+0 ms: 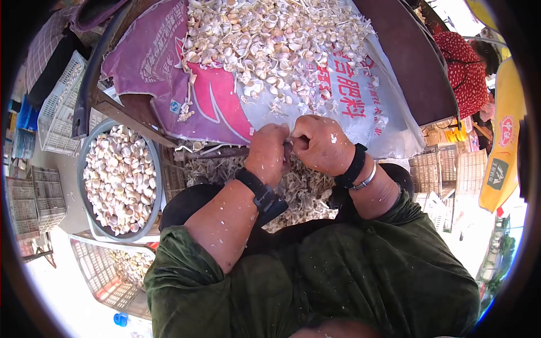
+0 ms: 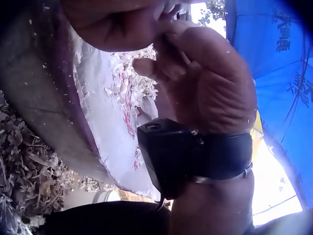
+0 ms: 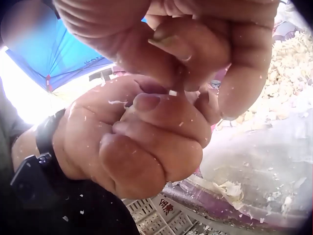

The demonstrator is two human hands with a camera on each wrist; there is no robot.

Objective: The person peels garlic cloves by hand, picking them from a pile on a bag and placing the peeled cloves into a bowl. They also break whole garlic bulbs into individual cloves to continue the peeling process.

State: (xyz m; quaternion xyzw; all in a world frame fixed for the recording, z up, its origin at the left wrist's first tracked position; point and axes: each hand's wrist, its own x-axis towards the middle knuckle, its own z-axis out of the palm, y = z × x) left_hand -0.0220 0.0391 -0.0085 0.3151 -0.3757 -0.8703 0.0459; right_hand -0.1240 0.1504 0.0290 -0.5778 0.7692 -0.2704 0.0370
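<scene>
In the head view, my left hand (image 1: 267,152) and right hand (image 1: 324,145) meet at the near edge of the garlic-covered sack (image 1: 220,107). The right wrist view shows my left hand (image 3: 146,142) with curled fingers, its thumb pressing a small pale garlic clove (image 3: 130,110), mostly hidden. Above it, the thumb and forefinger of my right hand (image 3: 195,44) pinch together at the clove, their grip partly covered. From the left wrist, my right hand (image 2: 210,78) touches my left hand (image 2: 115,24), its outer fingers loosely bent. Loose cloves (image 1: 270,39) cover the sack's far part.
A round tub (image 1: 159,186) full of cloves stands at the left, above a crate (image 1: 101,270) with more cloves. Husks (image 1: 307,191) lie below my hands. Stacked crates (image 1: 442,169) and a person in red dotted clothing (image 1: 465,73) are at the right.
</scene>
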